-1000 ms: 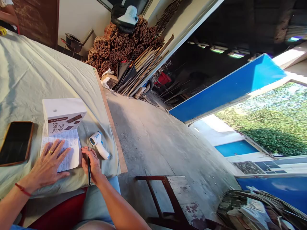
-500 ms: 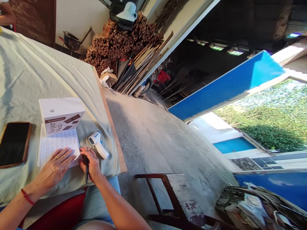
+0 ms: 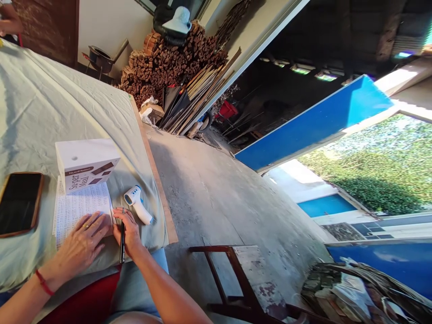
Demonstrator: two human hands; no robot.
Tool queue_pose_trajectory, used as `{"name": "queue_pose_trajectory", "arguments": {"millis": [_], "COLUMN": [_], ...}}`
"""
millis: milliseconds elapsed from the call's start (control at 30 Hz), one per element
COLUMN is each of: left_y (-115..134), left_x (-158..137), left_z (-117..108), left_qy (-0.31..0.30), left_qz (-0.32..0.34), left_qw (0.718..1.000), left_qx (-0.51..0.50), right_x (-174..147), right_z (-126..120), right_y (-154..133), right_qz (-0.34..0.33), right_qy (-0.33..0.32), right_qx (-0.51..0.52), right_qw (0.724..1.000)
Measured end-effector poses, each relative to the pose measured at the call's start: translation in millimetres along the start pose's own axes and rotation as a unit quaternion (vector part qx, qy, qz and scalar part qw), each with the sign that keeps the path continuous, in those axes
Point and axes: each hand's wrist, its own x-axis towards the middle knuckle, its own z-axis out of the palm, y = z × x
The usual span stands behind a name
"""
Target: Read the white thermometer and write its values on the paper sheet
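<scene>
My left hand [image 3: 83, 245] lies flat on the lower part of a handwritten sheet or notebook page [image 3: 72, 213], fingers stretched out. A ring and a red wrist cord show on it. In my right hand [image 3: 130, 231], resting at the page's right edge, is a dark pen [image 3: 122, 243], its lower end pointing toward my lap. A white box [image 3: 89, 155] with brown print stands on the top of the page. Just right of my right hand lies a white and blue infrared thermometer [image 3: 139, 204]. A phone [image 3: 20, 203] with a dark screen and brown case lies at the left.
A pale cloth [image 3: 84, 108] covers the table, whose wooden edge [image 3: 158, 184] runs along the right. A worn wooden chair [image 3: 249, 279] stands on the concrete floor. Stacked firewood [image 3: 168, 63] is at the back. Another person's arm [image 3: 9, 22] shows at the far upper left.
My left hand has slid slightly down and right over the page, its fingers now nearer my right hand. My right hand and the pen have hardly moved. The view has shifted slightly.
</scene>
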Motion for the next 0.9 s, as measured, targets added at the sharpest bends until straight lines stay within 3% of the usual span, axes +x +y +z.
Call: {"name": "queue_pose_trajectory", "arguments": {"millis": [167, 367, 733, 900], "left_y": [-6, -1, -3, 1], "left_x": [0, 1, 2, 5], "left_z": [-1, 12, 24, 21], "left_qy": [0.004, 0.047, 0.090, 0.025], "left_qz": [-0.035, -0.012, -0.037, -0.045], "left_qw": [0.999, 0.997, 0.995, 0.998], "left_qx": [0.024, 0.055, -0.034, -0.036], "right_x": [-1, -1, 3, 3], "right_z": [2, 2, 1, 1], "right_y": [3, 2, -4, -5], "right_qz": [-0.010, -0.018, 0.010, 0.001], "right_qy": [0.001, 0.016, 0.015, 0.019], "right_qx": [0.002, 0.034, 0.051, 0.049], "right_qw": [1.000, 0.999, 0.999, 0.999]}}
